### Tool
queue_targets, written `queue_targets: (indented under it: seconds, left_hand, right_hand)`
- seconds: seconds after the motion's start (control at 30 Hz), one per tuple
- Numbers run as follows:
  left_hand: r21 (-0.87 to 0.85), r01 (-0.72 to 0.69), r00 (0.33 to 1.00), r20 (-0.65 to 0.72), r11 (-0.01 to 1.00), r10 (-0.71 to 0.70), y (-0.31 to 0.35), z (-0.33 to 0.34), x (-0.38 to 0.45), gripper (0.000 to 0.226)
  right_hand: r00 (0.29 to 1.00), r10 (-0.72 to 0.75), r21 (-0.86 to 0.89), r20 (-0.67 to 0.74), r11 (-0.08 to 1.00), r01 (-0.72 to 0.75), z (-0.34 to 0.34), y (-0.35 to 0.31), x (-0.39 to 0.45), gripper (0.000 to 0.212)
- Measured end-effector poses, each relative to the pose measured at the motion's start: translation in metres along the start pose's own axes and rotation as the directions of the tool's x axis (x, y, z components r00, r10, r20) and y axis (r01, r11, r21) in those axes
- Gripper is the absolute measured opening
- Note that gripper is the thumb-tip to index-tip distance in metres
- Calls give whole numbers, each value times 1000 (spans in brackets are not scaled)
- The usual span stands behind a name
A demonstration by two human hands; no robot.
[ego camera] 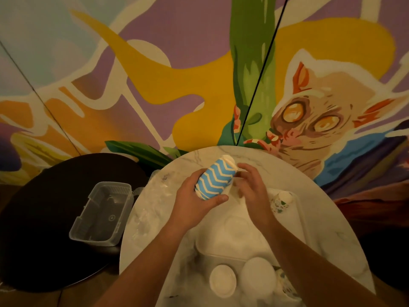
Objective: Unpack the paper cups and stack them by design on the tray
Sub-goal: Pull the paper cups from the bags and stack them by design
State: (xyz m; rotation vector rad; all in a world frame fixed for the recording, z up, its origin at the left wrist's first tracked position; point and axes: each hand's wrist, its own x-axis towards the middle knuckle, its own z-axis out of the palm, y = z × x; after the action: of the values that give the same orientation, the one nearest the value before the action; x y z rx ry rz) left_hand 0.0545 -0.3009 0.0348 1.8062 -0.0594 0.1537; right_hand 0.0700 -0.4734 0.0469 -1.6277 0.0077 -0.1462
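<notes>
We hold a nested stack of blue paper cups with a white zigzag pattern [215,180] in the air above the round white marble-look table [332,218], tilted so that its white far end points up and away from us. Our left hand [194,202] wraps the near end of the stack, thumb lying along the underside and fingers curled over the top, so it holds the stack firmly. Our right hand [254,187] sits just beside the upper part of the stack with its fingers bent toward it; we cannot tell whether it pinches a cup rim, a bit of clear wrapping, or nothing yet.

We judge the step in hand to be freeing or separating these cups. To do it well, we keep the left grip low on the stack and light enough not to crush the paper walls, and let the right fingertips work at the far rim, twisting slightly instead of pulling straight, since nested cups tend to cling.

Below our hands lies the pale white tray [301,209], hard to make out in the dim light. A small cup with green marks [282,201] stands at its right side, and white cups seen from above [222,280] sit near our forearms. The blue cups should get their own spot, apart from the green-marked one. A clear plastic container [104,216] rests on the dark round table [33,229] to the left.
</notes>
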Motion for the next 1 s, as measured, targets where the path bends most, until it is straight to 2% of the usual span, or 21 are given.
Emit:
queue_targets:
  seconds: [0.07, 0.17, 0.3, 0.5, 0.7, 0.8, 0.87, 1.0]
  left_hand:
    - [-3, 1, 998, 60, 1000, -1, 7, 9, -3, 80]
    - [19, -13, 993, 122, 1000, 11, 15, 17, -8, 89]
    - [13, 3, 990, 140, 1000, -4, 19, 17, -12, 83]
    - [14, 14, 988, 155, 1000, -17, 22, 15, -14, 81]
    - [48, 44, 995, 87, 998, -48, 5, 7, -13, 75]
    - [7, 97, 995, 9, 995, -97, -5, 1, -12, 70]
    - [-65, 144, 988, -51, 987, -147, -7, -4, -9, 66]
    - [-230, 180, 970, -123, 956, -212, -5, -13, -3, 52]
  right_hand:
    - [988, 67, 98, 141, 992, -81, 6, -4, -9, 50]
    - [979, 179, 170, 94, 966, -193, 3, -13, -11, 44]
    - [956, 283, 293, 83, 909, -295, -12, -21, -13, 41]
    - [963, 269, 333, 20, 907, -260, -16, -25, -13, 41]
    - [963, 252, 367, -98, 908, -201, -21, -26, 8, 38]
    - [973, 139, 304, -185, 950, -77, -19, -33, 31, 45]
    - [977, 39, 159, -209, 987, -5, -15, -36, 48, 54]
    - [988, -87, -119, -127, 990, 72, -6, -30, 68, 66]
